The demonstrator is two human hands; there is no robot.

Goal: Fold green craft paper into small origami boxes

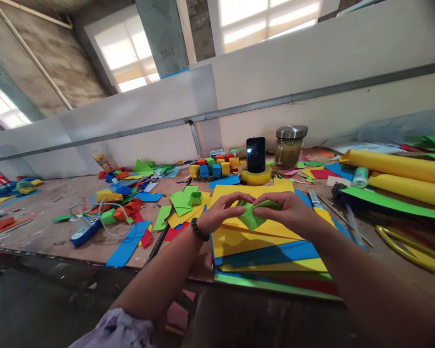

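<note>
Both hands meet over a stack of coloured paper sheets (239, 246), yellow on top with blue and green edges below. Between them is a piece of folded green paper (253, 218). My left hand (226, 211) pinches its left side between thumb and fingers; a dark beaded bracelet (199, 229) circles that wrist. My right hand (288, 212) grips the right side, thumb toward me. The paper is creased and tilted, held just above the stack. Left of my left hand lie loose green paper pieces (181, 200) and a small green paper box (195, 198).
Behind the stack, a phone (255, 154) stands in a yellow holder (256, 177) beside a lidded glass jar (290, 147). Several paper cubes (216, 170) sit at the back. A blue-and-white device (86, 232) with a cable lies left. Yellow rolls (402, 166) and scissors-like yellow handles (413, 249) are right.
</note>
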